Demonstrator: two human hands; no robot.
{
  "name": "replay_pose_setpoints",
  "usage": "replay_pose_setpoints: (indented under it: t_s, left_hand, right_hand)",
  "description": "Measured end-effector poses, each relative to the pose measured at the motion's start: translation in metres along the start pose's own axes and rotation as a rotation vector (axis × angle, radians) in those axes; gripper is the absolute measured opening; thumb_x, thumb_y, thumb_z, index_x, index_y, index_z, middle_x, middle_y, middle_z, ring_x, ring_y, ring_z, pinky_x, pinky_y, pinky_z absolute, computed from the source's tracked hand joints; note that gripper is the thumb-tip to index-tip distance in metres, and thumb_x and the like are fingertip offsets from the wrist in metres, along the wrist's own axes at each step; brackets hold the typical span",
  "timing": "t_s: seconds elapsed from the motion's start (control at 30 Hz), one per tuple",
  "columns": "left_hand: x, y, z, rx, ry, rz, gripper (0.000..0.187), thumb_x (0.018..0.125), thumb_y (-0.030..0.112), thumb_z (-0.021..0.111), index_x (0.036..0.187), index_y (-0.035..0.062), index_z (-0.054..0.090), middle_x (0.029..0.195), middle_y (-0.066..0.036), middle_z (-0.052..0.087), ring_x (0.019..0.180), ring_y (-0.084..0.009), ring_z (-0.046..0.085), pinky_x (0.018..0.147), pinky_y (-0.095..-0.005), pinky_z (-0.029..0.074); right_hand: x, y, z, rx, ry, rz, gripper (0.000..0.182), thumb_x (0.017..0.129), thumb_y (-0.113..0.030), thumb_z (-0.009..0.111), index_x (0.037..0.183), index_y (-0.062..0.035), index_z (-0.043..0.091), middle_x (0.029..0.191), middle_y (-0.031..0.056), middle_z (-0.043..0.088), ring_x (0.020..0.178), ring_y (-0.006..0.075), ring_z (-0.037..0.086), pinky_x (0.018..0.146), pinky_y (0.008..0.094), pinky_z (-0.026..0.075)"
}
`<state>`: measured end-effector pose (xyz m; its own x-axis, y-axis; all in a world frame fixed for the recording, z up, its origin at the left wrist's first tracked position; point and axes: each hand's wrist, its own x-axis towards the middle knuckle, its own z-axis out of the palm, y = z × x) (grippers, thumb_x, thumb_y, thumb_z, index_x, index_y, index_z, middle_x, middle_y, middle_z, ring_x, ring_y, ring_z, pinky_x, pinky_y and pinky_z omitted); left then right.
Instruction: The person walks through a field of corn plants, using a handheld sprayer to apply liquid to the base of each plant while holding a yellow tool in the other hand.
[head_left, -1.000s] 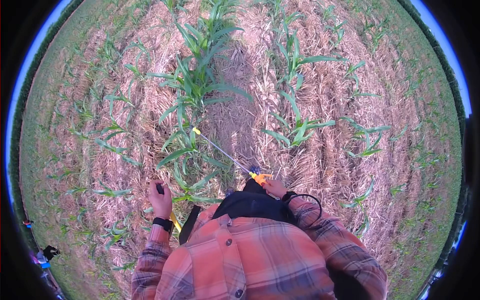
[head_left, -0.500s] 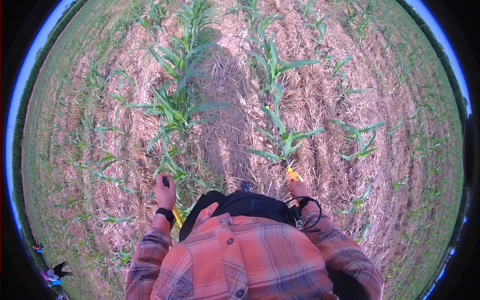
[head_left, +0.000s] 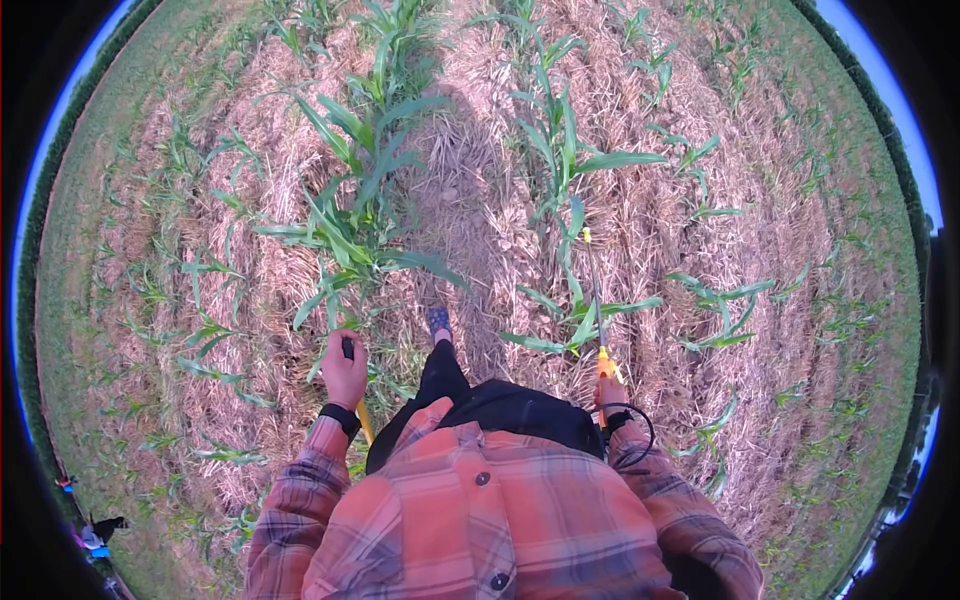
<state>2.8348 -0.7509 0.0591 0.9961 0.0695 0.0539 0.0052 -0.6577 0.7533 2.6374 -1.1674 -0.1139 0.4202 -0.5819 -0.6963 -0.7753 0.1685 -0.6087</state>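
Straw-littered ground (head_left: 640,205), dark tree line (head_left: 893,140), blue sky (head_left: 878,52), distant person (head_left: 95,539) far left

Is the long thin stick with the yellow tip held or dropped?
Held. The right hand is wrapped around the yellow-orange plastic handle, and the thin grey yellow-tipped stick points forward from it.

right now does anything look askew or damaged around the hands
Nothing stands out: the right hand holds the spray wand by its yellow handle, and a thin black hose loops near that hand.
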Motion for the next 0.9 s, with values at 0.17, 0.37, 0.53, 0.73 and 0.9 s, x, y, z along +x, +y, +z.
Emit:
replay_pose_setpoints:
  t_s: [0.17,0.37,0.53,0.73,0.9]
  left_hand:
    - [0.055,-0.012,-0.009,-0.003,0.028,-0.061,0.010,0.072,0.006,0.050,0.080,0.0049,0.044,0.056,-0.007,0.044,0.048,-0.0151,0.043,0.047,-0.0275,0.036]
    - [0.115,-0.035,-0.026,-0.039,0.100,-0.080,0.011,0.072,0.006,0.050,0.081,0.0050,0.044,0.058,-0.008,0.046,0.051,-0.0150,0.045,0.049,-0.0268,0.037]
    - [0.150,-0.041,-0.030,-0.056,0.054,-0.137,0.009,0.072,0.005,0.048,0.079,0.0045,0.044,0.058,-0.004,0.043,0.051,-0.0117,0.041,0.048,-0.0248,0.035]
    - [0.181,-0.047,-0.033,-0.032,0.099,-0.175,0.009,0.071,0.006,0.049,0.080,0.0049,0.046,0.058,-0.007,0.045,0.051,-0.0127,0.043,0.049,-0.0259,0.036]
    - [0.217,-0.027,-0.031,-0.027,0.184,-0.144,0.007,0.072,0.005,0.048,0.078,0.0054,0.046,0.059,-0.006,0.046,0.051,-0.0129,0.043,0.049,-0.0260,0.037]
  right_hand:
    - [0.000,-0.071,0.061,-0.269,-0.119,-0.129,0.030,0.077,-0.031,0.045,0.064,-0.0044,0.051,0.048,0.0031,0.047,0.040,0.0126,0.045,0.037,0.0259,0.035]
    - [0.015,-0.152,0.137,-0.597,-0.330,-0.350,0.033,0.076,-0.035,0.045,0.069,-0.0034,0.054,0.052,0.0033,0.051,0.048,0.0118,0.050,0.046,0.0249,0.038]
    - [0.008,-0.201,0.182,-0.530,-0.475,-0.388,0.039,0.077,-0.039,0.042,0.069,-0.0026,0.052,0.053,0.0037,0.050,0.047,0.0150,0.048,0.046,0.0287,0.038]
    - [0.006,-0.266,0.202,-0.542,-0.588,-0.372,0.038,0.077,-0.038,0.043,0.069,-0.0022,0.051,0.054,0.0045,0.050,0.051,0.0142,0.049,0.049,0.0269,0.037]
    - [0.060,-0.279,0.213,-0.531,-0.523,-0.384,0.036,0.078,-0.037,0.042,0.069,-0.0039,0.052,0.051,0.0026,0.050,0.044,0.0153,0.049,0.043,0.0291,0.038]
